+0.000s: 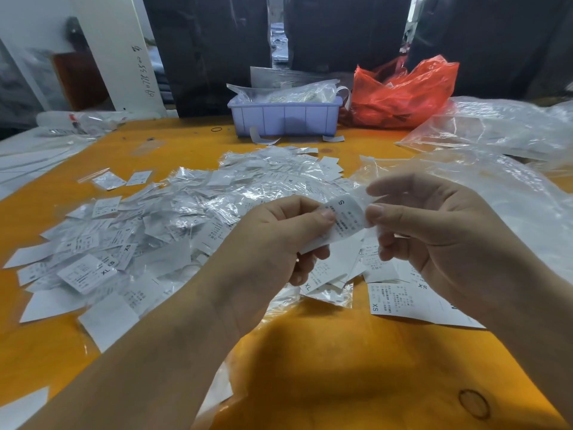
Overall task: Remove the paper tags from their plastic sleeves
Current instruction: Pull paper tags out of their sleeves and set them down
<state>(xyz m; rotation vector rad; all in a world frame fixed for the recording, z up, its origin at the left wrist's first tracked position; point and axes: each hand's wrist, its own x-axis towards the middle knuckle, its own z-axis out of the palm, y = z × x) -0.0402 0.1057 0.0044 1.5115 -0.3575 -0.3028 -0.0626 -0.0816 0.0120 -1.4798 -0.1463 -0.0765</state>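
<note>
A paper tag [344, 220] marked S, partly in its clear plastic sleeve [370, 198], is held above the orange table [325, 367], pinched on one side by the thumb and curled fingers of the left hand [279, 240] and on the other by the thumb and forefinger of the right hand [434, 231]. Beneath and to the left, a heap of sleeved tags [173, 218] is spread, and loose tags [403, 299] are laid under the right hand. Farther back, a lilac bin [285, 119] is set beside a red bag [400, 94].

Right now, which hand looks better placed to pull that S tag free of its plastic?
The right hand, probably. Its thumb and forefinger pinch the tag's far edge beside the clear sleeve, free to draw away, while the left hand grips the lower end, acting as the anchor.
</note>
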